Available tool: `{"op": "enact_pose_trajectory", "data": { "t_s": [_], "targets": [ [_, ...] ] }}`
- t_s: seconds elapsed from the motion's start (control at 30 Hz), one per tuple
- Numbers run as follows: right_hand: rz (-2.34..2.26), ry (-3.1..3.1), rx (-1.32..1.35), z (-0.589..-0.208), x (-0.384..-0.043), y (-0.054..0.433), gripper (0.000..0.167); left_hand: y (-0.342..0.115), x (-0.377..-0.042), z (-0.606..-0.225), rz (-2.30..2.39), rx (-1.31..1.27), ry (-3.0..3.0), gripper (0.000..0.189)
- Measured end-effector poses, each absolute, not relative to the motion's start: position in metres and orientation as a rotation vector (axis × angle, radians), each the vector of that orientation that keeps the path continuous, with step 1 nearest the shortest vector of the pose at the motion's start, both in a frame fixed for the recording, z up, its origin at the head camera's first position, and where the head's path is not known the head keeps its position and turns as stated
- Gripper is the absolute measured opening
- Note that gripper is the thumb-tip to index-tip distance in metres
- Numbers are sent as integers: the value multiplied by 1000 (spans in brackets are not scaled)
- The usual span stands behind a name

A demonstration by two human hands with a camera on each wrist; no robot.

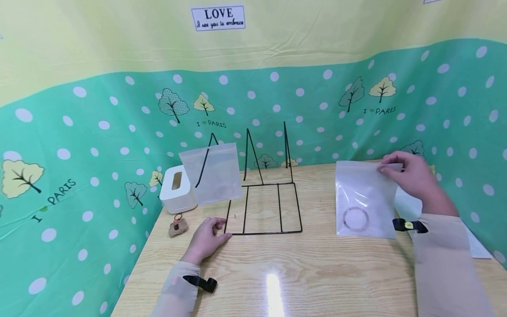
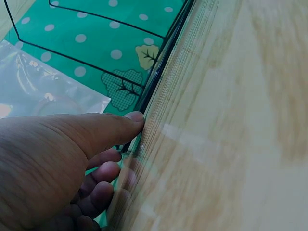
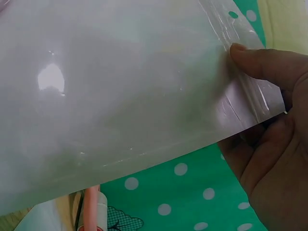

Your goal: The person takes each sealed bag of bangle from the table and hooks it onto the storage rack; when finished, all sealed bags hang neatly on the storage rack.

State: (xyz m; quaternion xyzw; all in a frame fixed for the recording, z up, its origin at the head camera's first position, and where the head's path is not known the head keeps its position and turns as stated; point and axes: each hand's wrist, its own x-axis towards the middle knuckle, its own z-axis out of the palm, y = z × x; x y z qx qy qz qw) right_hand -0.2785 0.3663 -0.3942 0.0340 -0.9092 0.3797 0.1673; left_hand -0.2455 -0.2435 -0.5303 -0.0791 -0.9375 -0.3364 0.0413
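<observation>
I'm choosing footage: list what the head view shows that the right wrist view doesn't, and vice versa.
Head only: the left hand at a corner of the black wire rack, the racked bag, the white slotted box and the brown pendant.

Right wrist only: a small hole near the top edge of the held bag, plus a pink tube-like object and a white cylinder, both partly hidden.

Shared: the right hand pinching the held bag, and the dotted green cloth.

rack: smooth metal | held bag: glossy plastic | table: glossy woodgrain
</observation>
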Motion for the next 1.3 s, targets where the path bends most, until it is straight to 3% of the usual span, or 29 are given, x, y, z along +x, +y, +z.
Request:
{"op": "enact_pose_trajectory", "data": {
  "t_s": [0.23, 0.67, 1.3],
  "targets": [
    [1108, -2582, 77, -378, -264, 362, 44, -243, -246, -530, -1029, -240, -2876, 47],
    [1217, -2396, 256, -360, -250, 354, 18, -244, -246, -531, -1000, -244, -2866, 46],
    [1213, -2224, 166, -347, -237, 337, 17, -244, -246, -531, -989, -255, -2869, 47]
  ]
}}
